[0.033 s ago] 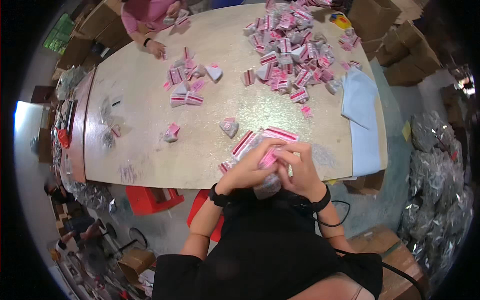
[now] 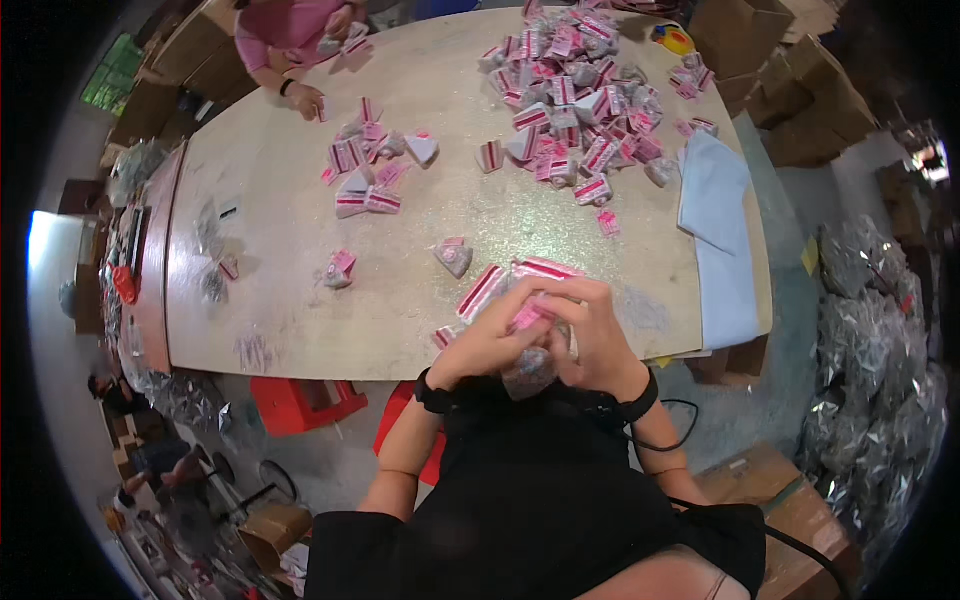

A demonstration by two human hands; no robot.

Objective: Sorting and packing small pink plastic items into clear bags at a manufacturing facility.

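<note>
Left hand (image 2: 490,345) and right hand (image 2: 592,325) both have fingers closed around one clear bag (image 2: 527,378) at the near edge of the tabletop (image 2: 400,300), pink card (image 2: 527,316) between them. Two-handed probably because it's floppy; fingertip contact partly hidden. Striped packs (image 2: 545,269) sit just beyond, likely for short reach; main pile (image 2: 575,130) lies well apart.

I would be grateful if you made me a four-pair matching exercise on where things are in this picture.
1. pale blue cloth
2. leftmost red stool
3. yellow-and-red object
4. pink piece

A. between the left hand and right hand
B. near the far right corner of the table
C. below the table's near edge
D. along the table's right side, reaching its near corner

Pairs: 1-D, 2-C, 3-B, 4-A
</note>
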